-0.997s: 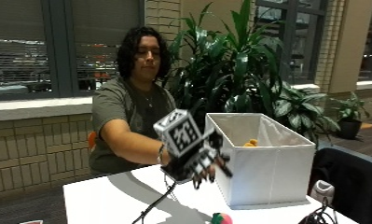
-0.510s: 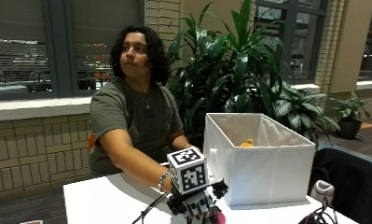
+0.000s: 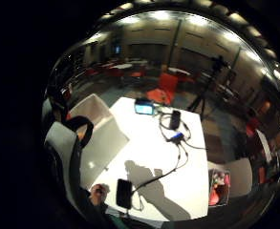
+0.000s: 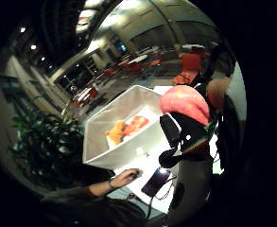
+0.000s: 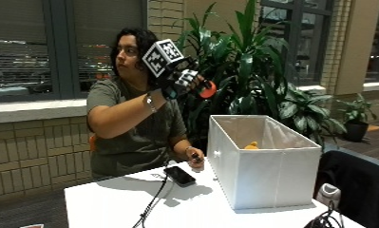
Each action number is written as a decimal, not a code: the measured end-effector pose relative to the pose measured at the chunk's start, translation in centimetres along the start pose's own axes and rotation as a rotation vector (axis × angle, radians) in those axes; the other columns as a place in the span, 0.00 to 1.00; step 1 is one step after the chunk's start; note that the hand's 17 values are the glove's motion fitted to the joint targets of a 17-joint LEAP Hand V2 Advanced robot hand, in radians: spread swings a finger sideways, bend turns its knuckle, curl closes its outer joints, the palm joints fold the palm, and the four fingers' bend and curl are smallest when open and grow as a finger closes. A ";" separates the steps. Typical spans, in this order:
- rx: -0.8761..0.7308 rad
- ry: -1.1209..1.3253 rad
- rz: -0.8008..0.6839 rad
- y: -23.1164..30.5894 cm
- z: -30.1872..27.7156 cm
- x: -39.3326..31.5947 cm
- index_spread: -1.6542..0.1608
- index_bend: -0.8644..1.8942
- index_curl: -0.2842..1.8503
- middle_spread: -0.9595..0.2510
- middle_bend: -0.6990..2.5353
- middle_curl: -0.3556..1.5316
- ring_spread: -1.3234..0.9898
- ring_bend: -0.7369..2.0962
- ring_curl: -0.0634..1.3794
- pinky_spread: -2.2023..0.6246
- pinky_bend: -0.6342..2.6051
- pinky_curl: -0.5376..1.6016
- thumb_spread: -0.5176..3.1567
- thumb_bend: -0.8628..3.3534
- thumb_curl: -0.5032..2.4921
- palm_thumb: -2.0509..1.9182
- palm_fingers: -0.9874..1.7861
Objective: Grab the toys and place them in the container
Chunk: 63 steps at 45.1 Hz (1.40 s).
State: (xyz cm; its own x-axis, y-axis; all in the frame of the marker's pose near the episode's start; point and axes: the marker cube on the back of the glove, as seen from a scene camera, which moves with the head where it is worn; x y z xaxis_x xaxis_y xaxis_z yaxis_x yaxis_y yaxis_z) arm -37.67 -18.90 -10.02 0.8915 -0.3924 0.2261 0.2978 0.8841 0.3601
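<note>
gloved hands [image 5: 184, 81] grip red toy [image 5: 207, 89] — above container [image 5: 265, 164]

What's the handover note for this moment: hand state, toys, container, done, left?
Right hand: raised high beside the person's head, fingers curled round a red toy, up and to the side of the white container, not above it.
Container: on the white table, open top, at least one orange toy already inside; the thumb side palm view shows orange and red shapes in it.
Bare hand: rests on the table by a black phone.
Done: red toy picked up.
Left: bring it over the container and drop it in.
</note>
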 end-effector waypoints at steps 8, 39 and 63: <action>-0.043 -0.100 -0.128 -4.0 -0.7 -6.4 0.74 0.55 0.34 0.34 0.68 0.92 0.32 0.89 0.72 0.61 0.68 0.63 0.53 0.23 0.27 0.62 0.65; -0.258 -0.052 -0.108 -6.2 5.3 -3.7 0.73 0.36 0.29 0.39 0.62 0.83 0.38 0.84 0.63 0.63 0.64 0.59 0.44 0.19 0.26 0.53 0.55; -0.446 0.039 -0.068 14.0 7.7 11.9 0.69 0.45 0.30 0.50 0.44 0.65 0.42 0.66 0.46 0.67 0.55 0.49 0.42 0.19 0.26 0.51 0.41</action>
State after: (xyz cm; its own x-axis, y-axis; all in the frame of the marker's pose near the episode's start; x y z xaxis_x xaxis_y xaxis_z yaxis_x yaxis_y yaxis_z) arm -25.50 -13.12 4.67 0.8747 -0.4507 0.1782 0.4662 0.8830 -0.0547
